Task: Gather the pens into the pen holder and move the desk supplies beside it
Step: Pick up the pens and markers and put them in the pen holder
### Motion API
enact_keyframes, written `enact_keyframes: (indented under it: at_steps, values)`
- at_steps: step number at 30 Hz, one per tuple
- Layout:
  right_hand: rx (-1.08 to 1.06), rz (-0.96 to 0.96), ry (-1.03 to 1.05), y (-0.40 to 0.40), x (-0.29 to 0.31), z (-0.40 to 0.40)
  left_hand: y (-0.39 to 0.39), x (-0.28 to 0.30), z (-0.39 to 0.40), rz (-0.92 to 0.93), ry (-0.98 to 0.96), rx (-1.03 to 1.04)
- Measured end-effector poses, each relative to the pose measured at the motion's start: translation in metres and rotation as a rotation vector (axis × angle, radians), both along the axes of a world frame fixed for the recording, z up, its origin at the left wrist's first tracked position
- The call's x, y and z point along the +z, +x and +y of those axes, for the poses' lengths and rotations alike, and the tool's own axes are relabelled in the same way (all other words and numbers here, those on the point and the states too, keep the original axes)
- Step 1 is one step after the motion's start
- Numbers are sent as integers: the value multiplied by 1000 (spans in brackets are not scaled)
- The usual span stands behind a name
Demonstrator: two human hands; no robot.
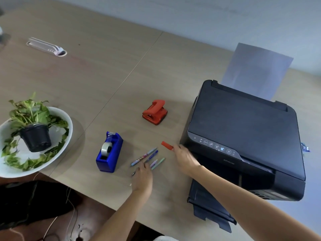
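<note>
Several pens [149, 157] lie in a loose bunch on the wooden desk [104, 75], tips pointing up and right. My left hand [142, 176] rests palm down on their near ends, fingers touching them. My right hand [184, 157] holds a small red flat piece [167, 145] by its end, just above the desk in front of the printer. A blue tape dispenser [109, 152] stands left of the pens. A red hole punch [155, 112] sits farther back. No pen holder is in view.
A black printer [246, 134] with a paper sheet fills the right side; its output tray [212, 209] juts over the desk's front edge. A white bowl [67, 122] with a potted plant stands at the left edge. A white cable socket [46, 46] sits far back left.
</note>
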State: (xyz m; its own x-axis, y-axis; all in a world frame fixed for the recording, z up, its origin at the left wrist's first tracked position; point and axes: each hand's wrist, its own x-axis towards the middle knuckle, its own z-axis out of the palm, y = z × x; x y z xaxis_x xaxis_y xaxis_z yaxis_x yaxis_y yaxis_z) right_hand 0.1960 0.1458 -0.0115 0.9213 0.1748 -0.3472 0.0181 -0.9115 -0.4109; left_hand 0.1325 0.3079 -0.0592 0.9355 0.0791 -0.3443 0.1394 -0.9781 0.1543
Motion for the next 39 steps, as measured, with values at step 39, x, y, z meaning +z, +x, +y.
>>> enact_keyframes:
  at_steps: [39]
  values:
    - [-894, -704, 367, -51, 89, -455, 112, 154, -528, 108, -1063, -63]
